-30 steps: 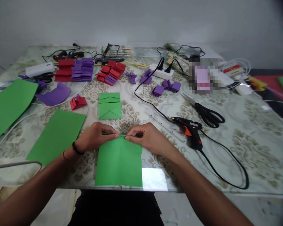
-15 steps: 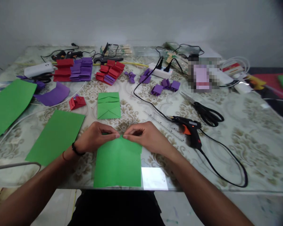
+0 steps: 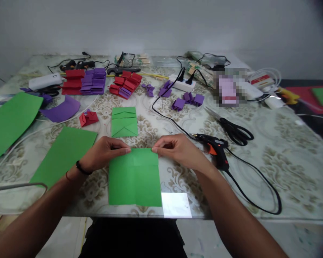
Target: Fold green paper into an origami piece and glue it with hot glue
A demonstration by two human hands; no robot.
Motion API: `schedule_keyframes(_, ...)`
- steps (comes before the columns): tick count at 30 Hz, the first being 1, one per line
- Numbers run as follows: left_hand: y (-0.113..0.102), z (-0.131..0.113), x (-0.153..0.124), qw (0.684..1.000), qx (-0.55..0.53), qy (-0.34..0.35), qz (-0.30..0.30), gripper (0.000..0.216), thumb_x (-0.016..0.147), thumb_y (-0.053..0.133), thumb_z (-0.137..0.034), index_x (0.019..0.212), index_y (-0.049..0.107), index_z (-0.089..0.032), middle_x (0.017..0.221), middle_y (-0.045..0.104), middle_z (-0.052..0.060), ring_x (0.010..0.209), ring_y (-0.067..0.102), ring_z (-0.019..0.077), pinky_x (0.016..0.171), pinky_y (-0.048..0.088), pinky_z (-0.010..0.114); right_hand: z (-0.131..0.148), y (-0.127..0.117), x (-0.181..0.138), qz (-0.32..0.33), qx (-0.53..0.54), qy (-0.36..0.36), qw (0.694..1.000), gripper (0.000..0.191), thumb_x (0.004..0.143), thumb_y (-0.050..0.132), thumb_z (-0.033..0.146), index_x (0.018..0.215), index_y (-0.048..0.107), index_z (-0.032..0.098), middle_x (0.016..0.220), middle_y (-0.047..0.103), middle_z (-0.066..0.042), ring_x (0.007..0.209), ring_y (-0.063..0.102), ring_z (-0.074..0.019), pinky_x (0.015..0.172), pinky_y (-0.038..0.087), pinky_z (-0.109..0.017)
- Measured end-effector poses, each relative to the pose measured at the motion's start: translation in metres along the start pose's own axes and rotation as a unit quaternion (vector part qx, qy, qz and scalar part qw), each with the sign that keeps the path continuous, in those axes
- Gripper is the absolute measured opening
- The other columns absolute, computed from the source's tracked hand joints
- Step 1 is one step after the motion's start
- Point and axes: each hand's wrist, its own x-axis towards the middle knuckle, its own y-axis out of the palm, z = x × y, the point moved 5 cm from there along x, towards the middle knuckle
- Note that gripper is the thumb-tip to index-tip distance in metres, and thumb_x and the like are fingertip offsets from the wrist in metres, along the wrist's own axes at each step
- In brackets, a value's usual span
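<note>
A green sheet of paper [image 3: 134,182] with creases across and down its middle lies at the table's front edge. My left hand [image 3: 106,152] pinches its far edge near the left corner, thumb on top. At the far right corner my right hand [image 3: 176,150] pinches the same edge between thumb and fingers. Just beyond the sheet rests a folded green paper piece [image 3: 124,122] with triangular flaps. Another flat green sheet [image 3: 66,154] lies left of my left hand. To the right of my right hand is a black glue gun [image 3: 215,147] with an orange trigger.
Black-handled scissors [image 3: 235,130] lie beyond the glue gun, whose cord loops right. Red and purple folded paper pieces [image 3: 83,81] sit at the back left. A white power strip [image 3: 181,83] stands behind several small purple pieces [image 3: 188,99]. A larger green sheet [image 3: 13,122] lies far left.
My hands have moved apart along the far edge of the green sheet, from its middle toward its corners. The sheet now lies flatter and squarer, with its creases showing.
</note>
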Motion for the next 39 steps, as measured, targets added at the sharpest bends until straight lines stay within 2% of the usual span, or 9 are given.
schedule_keyframes(6, 0.012, 0.002, 0.002, 0.996, 0.068, 0.029, 0.041, 0.033, 0.094, 0.063, -0.045, 0.090, 0.082, -0.017, 0.082, 0.082, 0.001, 0.077, 0.073, 0.0188, 0.069, 0.051, 0.025, -0.003, 0.013, 0.004, 0.005, -0.038, -0.021, 0.999, 0.022, 0.085, 0.075, 0.038, 0.092, 0.079, 0.018, 0.084, 0.077, -0.004, 0.078, 0.067, -0.0173, 0.073, 0.051, -0.029)
schedule_keyframes(10, 0.020, 0.000, 0.003, 0.994, 0.089, 0.043, 0.051, 0.031, 0.096, 0.061, -0.041, 0.093, 0.082, -0.018, 0.087, 0.084, 0.001, 0.083, 0.076, 0.0202, 0.073, 0.053, 0.026, -0.004, 0.025, 0.006, 0.012, -0.039, -0.029, 0.999, 0.020, 0.086, 0.073, 0.038, 0.086, 0.078, 0.018, 0.078, 0.074, -0.003, 0.073, 0.065, -0.0165, 0.069, 0.049, -0.029)
schedule_keyframes(16, 0.021, 0.000, 0.003, 0.998, 0.028, 0.048, 0.025, 0.021, 0.092, 0.070, -0.038, 0.094, 0.081, -0.020, 0.094, 0.085, 0.003, 0.087, 0.080, 0.0200, 0.080, 0.059, 0.026, -0.002, 0.031, 0.005, 0.027, -0.046, -0.037, 0.998, 0.012, 0.083, 0.072, 0.029, 0.082, 0.074, 0.018, 0.075, 0.073, -0.002, 0.068, 0.063, -0.0151, 0.064, 0.047, -0.026)
schedule_keyframes(25, 0.034, -0.006, 0.000, 0.998, -0.007, 0.067, -0.008, 0.014, 0.088, 0.069, -0.026, 0.088, 0.080, -0.018, 0.085, 0.084, 0.002, 0.081, 0.079, 0.0168, 0.075, 0.058, 0.021, 0.006, 0.043, 0.005, 0.040, -0.040, -0.065, 0.996, 0.005, 0.077, 0.066, 0.017, 0.079, 0.071, 0.018, 0.069, 0.066, 0.003, 0.065, 0.057, -0.0117, 0.061, 0.043, -0.023)
schedule_keyframes(29, 0.025, -0.009, 0.000, 0.998, -0.022, 0.054, -0.011, 0.015, 0.088, 0.070, -0.029, 0.085, 0.079, -0.017, 0.082, 0.082, 0.002, 0.077, 0.076, 0.0156, 0.071, 0.056, 0.021, 0.010, 0.034, 0.003, 0.030, -0.049, -0.072, 0.996, 0.003, 0.076, 0.066, 0.018, 0.075, 0.068, 0.019, 0.071, 0.066, 0.002, 0.066, 0.056, -0.0123, 0.063, 0.043, -0.024)
schedule_keyframes(34, 0.004, -0.004, 0.000, 0.999, -0.034, 0.020, -0.017, 0.021, 0.087, 0.074, -0.036, 0.082, 0.078, -0.016, 0.079, 0.079, 0.002, 0.071, 0.071, 0.0143, 0.065, 0.051, 0.021, 0.009, 0.002, -0.002, 0.012, -0.095, -0.052, 0.994, 0.002, 0.076, 0.067, 0.021, 0.075, 0.069, 0.020, 0.074, 0.070, 0.000, 0.069, 0.060, -0.0154, 0.066, 0.047, -0.027)
schedule_keyframes(37, 0.000, -0.002, -0.001, 1.000, -0.024, 0.013, -0.007, 0.025, 0.088, 0.073, -0.040, 0.083, 0.077, -0.016, 0.077, 0.077, 0.002, 0.069, 0.069, 0.0141, 0.063, 0.049, 0.021, 0.009, -0.015, -0.003, -0.015, -0.116, -0.057, 0.992, 0.006, 0.078, 0.069, 0.025, 0.074, 0.068, 0.020, 0.076, 0.072, -0.001, 0.070, 0.063, -0.0171, 0.069, 0.050, -0.029)
schedule_keyframes(39, 0.003, -0.002, -0.001, 1.000, -0.015, 0.018, -0.004, 0.024, 0.089, 0.072, -0.039, 0.084, 0.077, -0.016, 0.078, 0.078, 0.002, 0.072, 0.071, 0.0149, 0.066, 0.051, 0.022, 0.009, -0.016, -0.002, -0.030, -0.108, -0.068, 0.991, 0.009, 0.081, 0.070, 0.029, 0.079, 0.071, 0.020, 0.080, 0.075, -0.003, 0.075, 0.066, -0.0184, 0.073, 0.052, -0.030)
